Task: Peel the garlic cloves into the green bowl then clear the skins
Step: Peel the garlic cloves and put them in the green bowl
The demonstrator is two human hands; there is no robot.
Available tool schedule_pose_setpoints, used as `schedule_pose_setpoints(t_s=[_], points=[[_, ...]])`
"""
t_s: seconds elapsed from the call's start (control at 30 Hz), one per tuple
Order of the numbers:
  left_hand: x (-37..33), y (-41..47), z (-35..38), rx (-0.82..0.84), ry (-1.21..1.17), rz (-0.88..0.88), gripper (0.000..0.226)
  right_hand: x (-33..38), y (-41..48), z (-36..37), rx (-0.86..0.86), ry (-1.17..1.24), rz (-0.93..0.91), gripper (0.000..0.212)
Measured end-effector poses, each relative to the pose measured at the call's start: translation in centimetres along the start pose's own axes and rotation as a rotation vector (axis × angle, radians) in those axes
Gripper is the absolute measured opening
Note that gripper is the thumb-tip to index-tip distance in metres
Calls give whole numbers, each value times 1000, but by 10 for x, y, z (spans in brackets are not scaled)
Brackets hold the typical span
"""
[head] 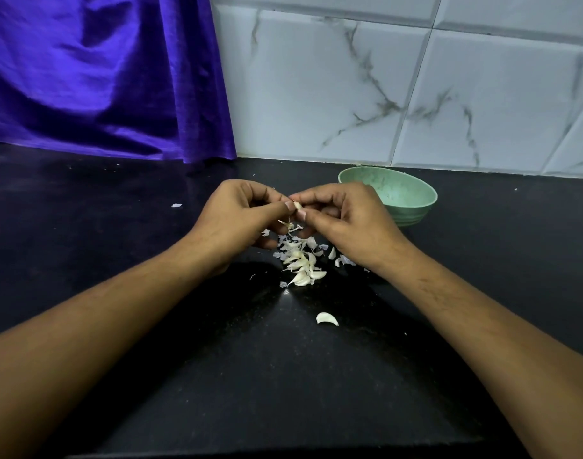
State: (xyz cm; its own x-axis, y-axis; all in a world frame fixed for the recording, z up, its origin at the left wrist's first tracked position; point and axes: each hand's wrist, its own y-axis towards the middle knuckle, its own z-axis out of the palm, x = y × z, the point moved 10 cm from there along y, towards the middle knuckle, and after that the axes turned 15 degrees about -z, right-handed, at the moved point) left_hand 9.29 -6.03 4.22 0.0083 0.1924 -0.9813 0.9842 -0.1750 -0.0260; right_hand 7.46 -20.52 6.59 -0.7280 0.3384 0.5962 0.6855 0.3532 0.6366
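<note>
Fingers [285, 207] of left hand [237, 215], right hand [348, 215] pinch garlic clove [297, 205]; garlic pile [300, 261] beneath, green bowl [412, 215] behind.

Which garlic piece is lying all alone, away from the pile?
The single clove on the black counter, nearest the camera. The rest lie heaped in a pile farther back.

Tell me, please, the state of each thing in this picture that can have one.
left hand: pinches the held clove, fingers curled
right hand: pinches the same clove
held clove: in the air between both hands' fingertips
green bowl: upright, partly behind the right hand
pile of cloves and skins: loose on the counter, below the hands
single clove: lies alone on the counter
</note>
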Motion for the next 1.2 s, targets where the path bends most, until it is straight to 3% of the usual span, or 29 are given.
schedule_pose_setpoints(t_s=[0.4,0.6,0.83,1.0,1.2], points=[[-8,-3,-8,-127,105,100,15,3,-1,5,-26,51,-10,23],[-14,-5,-11,-192,248,143,13,5,1,-6,-110,148,10,9],[-16,-4,-17,-231,298,175,12,5,3,-23,-184,168,11,8],[-12,-1,-13,-193,319,184,7,12,6,-29,-137,1,-60,8],[-13,-1,-8,-165,329,208,15,19,6,-67,-256,-192,-105,4]])
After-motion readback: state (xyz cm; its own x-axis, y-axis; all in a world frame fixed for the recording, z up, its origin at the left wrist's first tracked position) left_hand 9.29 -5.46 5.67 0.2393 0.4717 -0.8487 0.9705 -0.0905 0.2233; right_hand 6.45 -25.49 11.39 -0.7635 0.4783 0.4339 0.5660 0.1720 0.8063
